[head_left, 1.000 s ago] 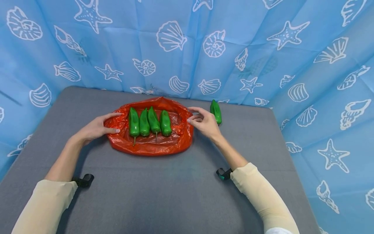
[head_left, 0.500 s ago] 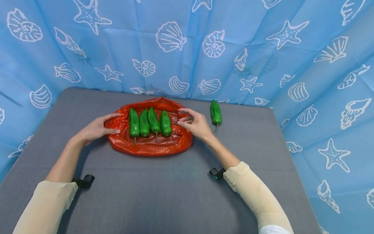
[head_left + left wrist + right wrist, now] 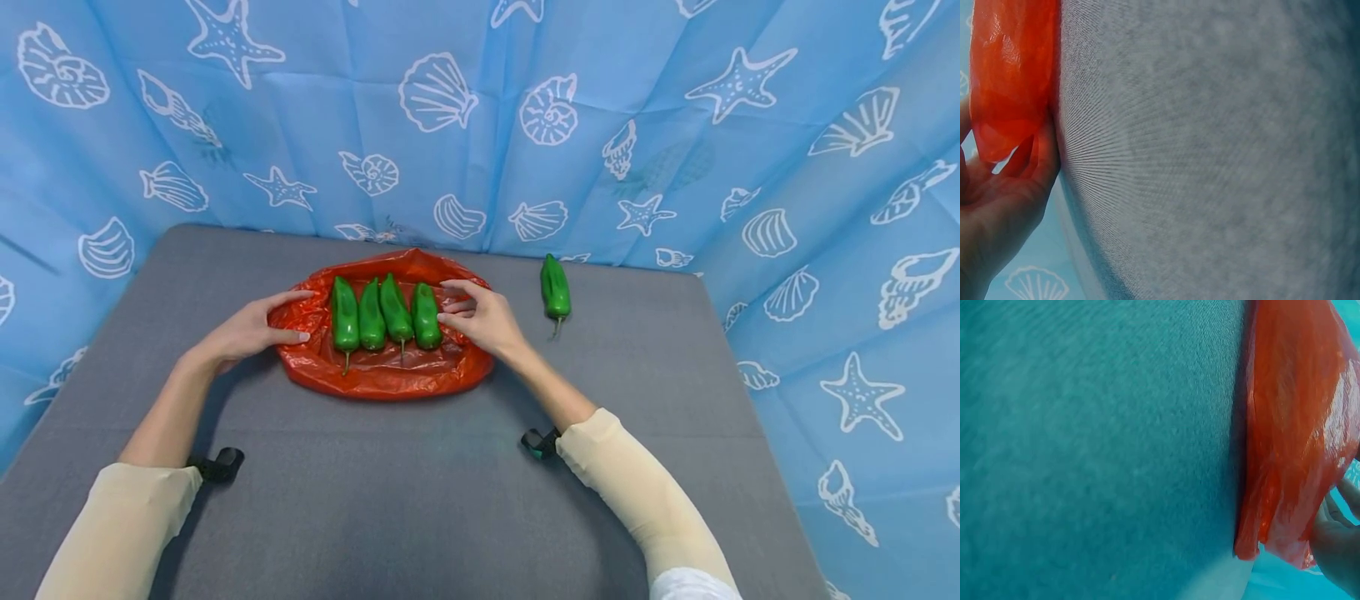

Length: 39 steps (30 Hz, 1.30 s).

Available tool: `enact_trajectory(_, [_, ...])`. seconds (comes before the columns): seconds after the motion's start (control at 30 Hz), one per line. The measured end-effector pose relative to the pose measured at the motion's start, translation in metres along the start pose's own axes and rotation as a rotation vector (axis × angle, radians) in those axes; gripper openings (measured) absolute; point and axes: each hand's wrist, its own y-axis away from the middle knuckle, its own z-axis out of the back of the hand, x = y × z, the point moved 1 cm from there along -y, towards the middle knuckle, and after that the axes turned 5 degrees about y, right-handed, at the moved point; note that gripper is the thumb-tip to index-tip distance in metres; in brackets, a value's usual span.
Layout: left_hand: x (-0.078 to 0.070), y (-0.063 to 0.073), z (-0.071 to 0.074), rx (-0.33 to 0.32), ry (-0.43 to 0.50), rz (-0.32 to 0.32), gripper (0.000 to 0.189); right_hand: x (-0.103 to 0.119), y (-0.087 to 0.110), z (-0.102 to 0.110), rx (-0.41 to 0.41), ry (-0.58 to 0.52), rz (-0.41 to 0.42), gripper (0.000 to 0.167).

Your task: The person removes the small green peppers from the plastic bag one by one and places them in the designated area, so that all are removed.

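Note:
A red plastic bag [image 3: 382, 375] lies spread at the middle of the grey table [image 3: 420, 492]. Several green peppers [image 3: 384, 312] lie side by side in it, stems toward me. My left hand [image 3: 300, 315] holds the bag's left rim between thumb and forefinger; the left wrist view shows the fingers [image 3: 1035, 162] at the red bag [image 3: 1013, 69]. My right hand [image 3: 444, 302] hovers over the bag's right rim, fingers loosely curved, tips beside the rightmost pepper [image 3: 425, 317]. In the right wrist view its fingers [image 3: 1338, 531] are against the bag [image 3: 1297, 425]. One more pepper [image 3: 555, 287] lies outside, to the right.
A blue curtain [image 3: 480, 125] with white shells and starfish walls in the table at the back and both sides. Black wrist-camera mounts [image 3: 219, 462] [image 3: 538, 442] sit at my cuffs. Bare grey cloth stretches between the bag and me.
My right hand has moved left, from the bag's right edge near the loose pepper to over the bag beside the rightmost pepper. The left hand, the bag and all the peppers have stayed put.

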Motion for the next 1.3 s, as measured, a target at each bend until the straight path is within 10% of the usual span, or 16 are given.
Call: enact_trajectory(1.3, [-0.001,-0.002,0.0,-0.007,-0.037,0.023,0.082,0.008,-0.022,-0.028,0.153,0.378,-0.129,0.067])
